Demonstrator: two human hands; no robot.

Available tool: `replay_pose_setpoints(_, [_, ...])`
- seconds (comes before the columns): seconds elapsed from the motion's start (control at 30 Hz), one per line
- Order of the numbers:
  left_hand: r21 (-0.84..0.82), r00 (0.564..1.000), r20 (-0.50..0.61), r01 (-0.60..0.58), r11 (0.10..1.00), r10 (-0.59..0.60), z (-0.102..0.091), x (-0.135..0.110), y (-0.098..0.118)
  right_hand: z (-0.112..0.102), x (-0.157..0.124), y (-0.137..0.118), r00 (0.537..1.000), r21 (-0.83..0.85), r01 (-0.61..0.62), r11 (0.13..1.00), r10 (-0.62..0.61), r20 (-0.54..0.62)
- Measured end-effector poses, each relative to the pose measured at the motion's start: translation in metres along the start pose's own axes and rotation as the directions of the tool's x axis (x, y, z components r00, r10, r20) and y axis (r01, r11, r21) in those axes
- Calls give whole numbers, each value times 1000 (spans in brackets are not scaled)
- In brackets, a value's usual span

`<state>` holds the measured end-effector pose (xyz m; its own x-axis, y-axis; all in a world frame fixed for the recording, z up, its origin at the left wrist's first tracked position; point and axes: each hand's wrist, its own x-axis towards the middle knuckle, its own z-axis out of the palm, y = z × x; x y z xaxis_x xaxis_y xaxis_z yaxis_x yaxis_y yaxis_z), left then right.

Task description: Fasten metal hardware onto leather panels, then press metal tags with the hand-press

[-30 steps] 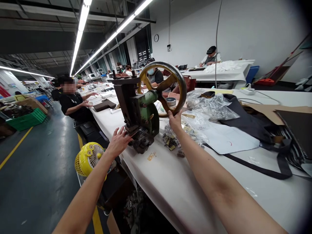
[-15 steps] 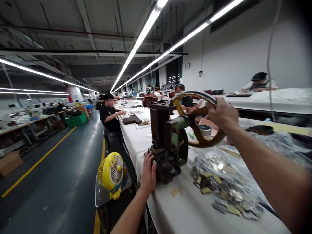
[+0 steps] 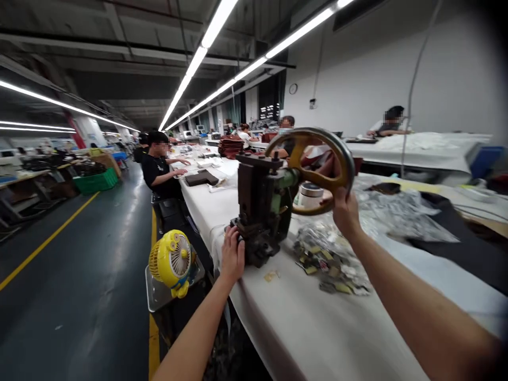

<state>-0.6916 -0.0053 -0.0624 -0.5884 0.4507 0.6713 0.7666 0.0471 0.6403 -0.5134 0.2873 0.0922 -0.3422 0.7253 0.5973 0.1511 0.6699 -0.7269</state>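
A dark metal hand press (image 3: 254,196) with a green shaft housing stands on the white-covered table (image 3: 273,323). My right hand (image 3: 346,214) is closed around the lower right rim of its brown and steel handwheel (image 3: 344,153). At the left side of the press's base, my left hand (image 3: 232,254) has its fingers bent in against the metal. Whatever may lie under those fingertips is hidden. Just right of the press lies a clear plastic bag (image 3: 333,248) with small metal and yellowish pieces spilling out.
A yellow fan (image 3: 170,259) stands on a stool left of the table. Behind the wheel is a round container (image 3: 310,194). Dark material (image 3: 456,233) lies at right. One co-worker (image 3: 159,164) sits along the table's left edge; other people are farther back.
The handwheel has turned, and my right hand has moved down from its upper right rim to its lower right. My left hand stays at the press's base. The view has shifted slightly.
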Motion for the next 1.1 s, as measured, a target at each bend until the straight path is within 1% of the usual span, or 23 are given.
replay_pose_setpoints(0.07, [-8,1000,6,28,1000,-28,0,5,1,-17,36,-23,997,-65,-51,997,48,-55])
replay_pose_setpoints(0.13, [-26,997,-21,73,997,-74,1,13,4,-25,72,-46,999,-192,-31,981,25,-34])
replay_pose_setpoints(0.2, [-42,990,-77,117,992,-119,3,23,9,-23,101,-66,998,-329,70,942,-66,25])
replay_pose_setpoints(0.27, [-43,980,-134,141,989,-146,7,32,16,-13,119,-78,980,-419,197,887,-180,79])
replay_pose_setpoints(0.33, [-34,971,-174,160,986,-164,11,39,21,-1,128,-79,951,-441,307,843,-287,114])
replay_pose_setpoints(0.4, [-23,964,-187,186,982,-187,14,43,24,10,134,-73,912,-425,407,808,-381,149])
replay_pose_setpoints(0.47, [-12,963,-176,204,979,-203,15,44,25,15,137,-67,874,-417,485,769,-447,193])
replay_pose_setpoints(0.5, [-9,962,-175,210,978,-208,15,44,25,16,137,-65,861,-428,507,748,-457,222])
replay_pose_setpoints(0.57, [-15,956,-186,227,974,-226,15,42,24,12,133,-65,859,-469,512,720,-429,280])
replay_pose_setpoints(0.67, [-34,940,-196,279,960,-280,15,38,22,-2,116,-68,864,-506,501,702,-379,330])
replay_pose_setpoints(0.77, [2,945,-175,280,960,-276,15,38,22,-18,91,-61,868,-470,495,731,-398,296])
replay_pose_setpoints(0.83, [35,951,-174,266,963,-256,15,39,23,-27,74,-51,882,-434,471,768,-399,251])
replay_pose_setpoints(0.9, [45,948,-184,273,961,-260,15,41,25,-33,56,-40,895,-403,445,800,-390,215])
replay_pose_setpoints(0.97, [45,940,-194,294,955,-281,14,41,27,-35,35,-30,907,-363,421,831,-400,135])
replay_pose_setpoints(1.0, [49,938,-195,302,952,-288,14,41,28,-35,21,-26,911,-335,402,852,-409,54])
replay_pose_setpoints(1.03, [57,938,-191,306,950,-290,13,41,29,-34,6,-22,912,-298,375,878,-407,-51])
replay_pose_setpoints(1.07, [67,940,-183,305,950,-289,13,41,29,-32,-10,-19,909,-248,344,906,-387,-152])
replay_pose_setpoints(1.1, [77,943,-174,301,950,-284,13,40,30,-30,-28,-16,911,-184,317,930,-352,-212])
